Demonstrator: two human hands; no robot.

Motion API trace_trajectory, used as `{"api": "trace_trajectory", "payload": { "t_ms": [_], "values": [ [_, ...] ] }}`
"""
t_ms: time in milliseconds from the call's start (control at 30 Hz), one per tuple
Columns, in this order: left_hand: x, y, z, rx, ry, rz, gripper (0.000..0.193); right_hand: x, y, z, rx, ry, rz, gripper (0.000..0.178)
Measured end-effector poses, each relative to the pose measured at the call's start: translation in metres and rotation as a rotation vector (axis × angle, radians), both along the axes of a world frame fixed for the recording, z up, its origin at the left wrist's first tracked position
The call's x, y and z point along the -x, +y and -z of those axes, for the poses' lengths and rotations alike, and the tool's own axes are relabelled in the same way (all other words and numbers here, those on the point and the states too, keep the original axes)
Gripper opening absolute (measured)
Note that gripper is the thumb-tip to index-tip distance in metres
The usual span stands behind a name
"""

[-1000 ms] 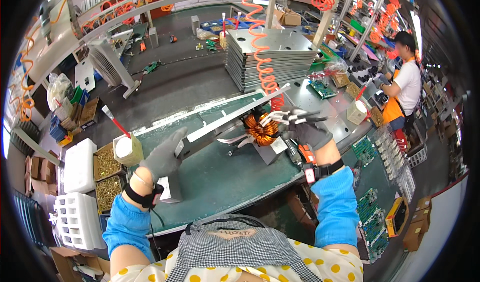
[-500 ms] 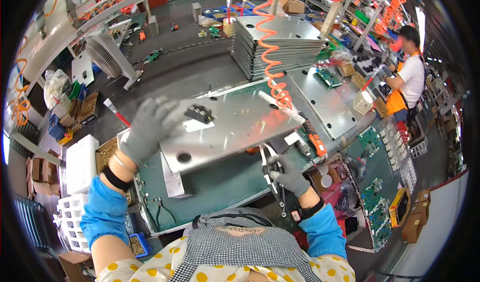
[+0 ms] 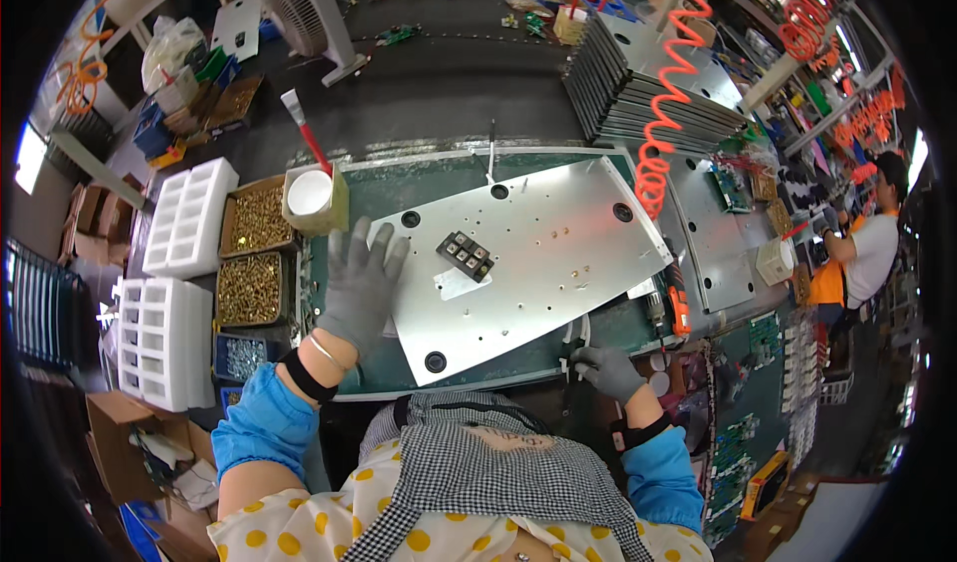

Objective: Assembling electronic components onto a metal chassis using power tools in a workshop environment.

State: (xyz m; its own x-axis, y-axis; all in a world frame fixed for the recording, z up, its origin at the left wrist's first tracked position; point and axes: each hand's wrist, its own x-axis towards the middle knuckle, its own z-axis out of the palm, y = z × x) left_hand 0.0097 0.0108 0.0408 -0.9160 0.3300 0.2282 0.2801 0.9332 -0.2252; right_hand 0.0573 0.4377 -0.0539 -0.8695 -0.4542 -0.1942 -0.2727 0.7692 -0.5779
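Some lettering is showing on the beige patch (image 3: 506,436) of the checked apron (image 3: 449,477), bending with the cloth and blurring too much for sure reading. On the plate (image 3: 538,288), a white area (image 3: 459,284) is showing nothing legible. At lower right, a yellow-and-black box (image 3: 766,485) is appearing too small for any print to be read.

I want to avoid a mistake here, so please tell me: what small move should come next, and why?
Perhaps turn the metal plate square with the green bench, using the left hand: the plate lies askew, that hand is open at its left edge, and the right hand holds cables.
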Motion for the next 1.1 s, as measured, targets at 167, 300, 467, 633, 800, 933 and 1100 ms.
{"api": "trace_trajectory", "payload": {
  "t_ms": [167, 300, 467, 633, 800, 933, 1100],
  "values": [
    [-0.002, -0.023, -0.025, -0.177, -0.097, -0.173, 0.066, 0.011, 0.0, -0.028, -0.068, -0.121, 0.011, 0.022],
    [0.011, -0.022, -0.052, -0.536, -0.163, -0.008, 0.062, 0.028, -0.01, -0.066, 0.325, 0.061, 0.386, 0.019],
    [0.023, -0.017, -0.05, -0.46, -0.254, 0.055, 0.062, 0.031, -0.018, -0.086, 0.284, 0.161, 0.345, 0.012],
    [0.011, -0.022, -0.026, -0.591, -0.302, 0.041, 0.053, 0.038, -0.061, -0.112, 0.354, 0.445, 0.231, 0.01],
    [0.001, 0.0, -0.008, -0.355, -0.135, 0.172, 0.029, 0.052, -0.085, -0.106, 0.326, 0.364, 0.202, 0.012],
    [0.002, 0.011, 0.013, -0.26, -0.066, 0.18, 0.019, 0.06, -0.092, -0.097, 0.297, 0.369, 0.184, 0.011],
    [0.0, 0.013, 0.018, -0.257, -0.135, 0.174, 0.024, 0.064, -0.094, -0.095, 0.294, 0.334, 0.228, 0.011]
  ]
}}
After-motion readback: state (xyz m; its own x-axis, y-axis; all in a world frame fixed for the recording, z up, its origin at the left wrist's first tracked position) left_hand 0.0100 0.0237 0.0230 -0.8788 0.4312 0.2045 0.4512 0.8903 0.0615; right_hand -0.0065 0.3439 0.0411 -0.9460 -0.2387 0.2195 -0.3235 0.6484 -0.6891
